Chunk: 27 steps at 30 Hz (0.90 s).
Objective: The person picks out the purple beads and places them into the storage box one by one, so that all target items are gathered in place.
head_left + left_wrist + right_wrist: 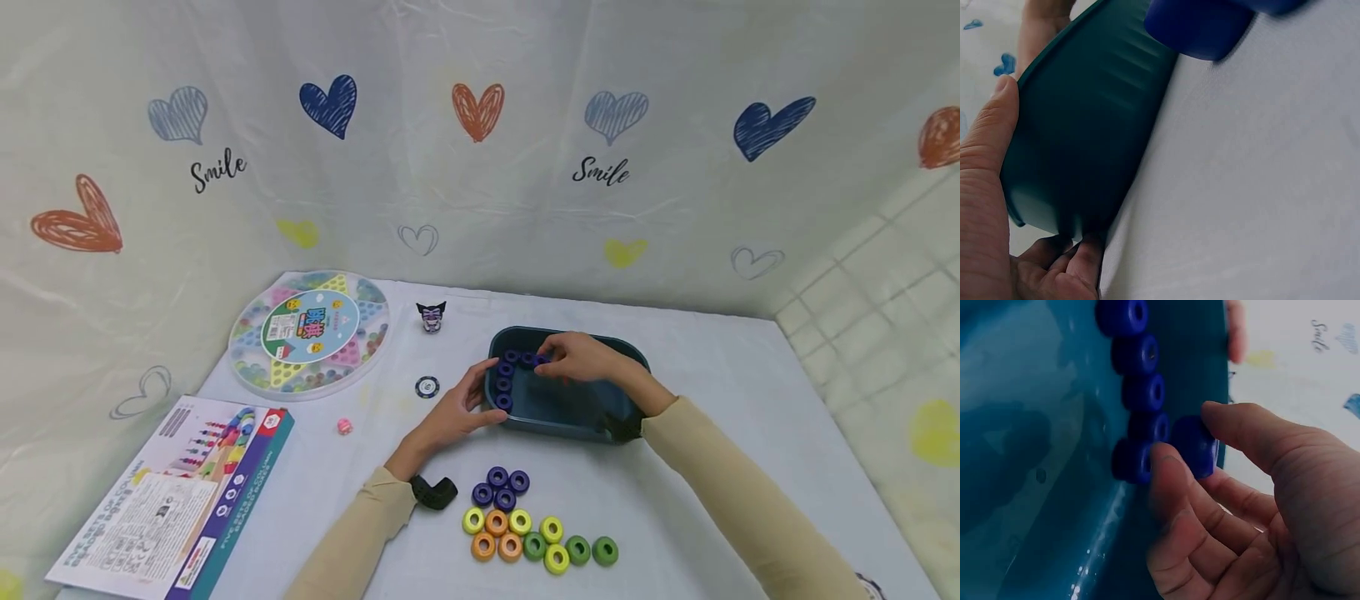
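While the left hand [454, 412] grips the left end of the teal tub [555, 428], thumb on one side and fingers on the other, the right hand [588, 358] has a dark blue bead [1192, 447] pinched in its fingers, inside the tub near the far left corner, right by a line of blue beads [1135, 355]. Out front on the white table [712, 375] are loose beads [483, 556], blue, yellow, orange and green, plus a box [150, 508] and a round board game [309, 325] off left
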Motion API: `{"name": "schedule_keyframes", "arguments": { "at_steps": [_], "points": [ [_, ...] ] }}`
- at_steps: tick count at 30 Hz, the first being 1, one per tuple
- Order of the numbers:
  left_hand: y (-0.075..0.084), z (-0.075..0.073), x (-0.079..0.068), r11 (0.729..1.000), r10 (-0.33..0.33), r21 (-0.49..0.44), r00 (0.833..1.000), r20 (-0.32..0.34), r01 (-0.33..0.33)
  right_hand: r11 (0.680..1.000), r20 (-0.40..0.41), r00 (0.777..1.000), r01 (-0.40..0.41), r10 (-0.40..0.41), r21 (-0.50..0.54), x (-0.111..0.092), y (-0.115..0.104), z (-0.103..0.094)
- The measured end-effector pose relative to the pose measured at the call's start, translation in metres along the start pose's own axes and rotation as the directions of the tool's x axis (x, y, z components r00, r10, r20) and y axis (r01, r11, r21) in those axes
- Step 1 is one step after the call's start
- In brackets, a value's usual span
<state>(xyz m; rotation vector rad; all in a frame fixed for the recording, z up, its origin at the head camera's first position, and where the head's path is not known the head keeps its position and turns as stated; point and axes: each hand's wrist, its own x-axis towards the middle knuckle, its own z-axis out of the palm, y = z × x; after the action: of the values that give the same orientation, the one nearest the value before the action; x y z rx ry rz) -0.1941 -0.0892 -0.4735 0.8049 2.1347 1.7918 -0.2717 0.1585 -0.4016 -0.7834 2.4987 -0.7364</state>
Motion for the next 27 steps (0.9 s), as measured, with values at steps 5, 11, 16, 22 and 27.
{"name": "schedule_keyframes", "arguments": {
  "at_steps": [5,11,16,22,27],
  "points": [
    [-0.016,0.001,0.003,1.0,-0.008,-0.001,0.999,-0.034,0.008,0.999,0.063,0.998,-0.012,0.015,-0.043,0.016,0.003,0.004],
    [-0.014,0.002,0.002,1.0,-0.011,0.001,0.999,-0.042,0.011,0.995,0.126,0.989,-0.071,0.079,-0.063,0.029,-0.001,0.009],
    [-0.005,0.001,0.0,1.0,0.011,0.0,1.0,-0.026,-0.011,0.993,0.161,0.982,-0.084,0.097,-0.087,0.033,-0.004,0.01],
    [-0.002,0.001,0.0,1.0,0.01,-0.017,1.0,-0.018,-0.01,0.989,0.183,0.973,-0.127,0.139,-0.078,0.035,-0.004,0.012],
    [-0.007,0.001,0.001,1.0,0.012,-0.019,0.999,-0.036,-0.013,0.99,0.177,0.975,-0.127,0.137,-0.066,0.036,-0.003,0.013]
  ]
}}
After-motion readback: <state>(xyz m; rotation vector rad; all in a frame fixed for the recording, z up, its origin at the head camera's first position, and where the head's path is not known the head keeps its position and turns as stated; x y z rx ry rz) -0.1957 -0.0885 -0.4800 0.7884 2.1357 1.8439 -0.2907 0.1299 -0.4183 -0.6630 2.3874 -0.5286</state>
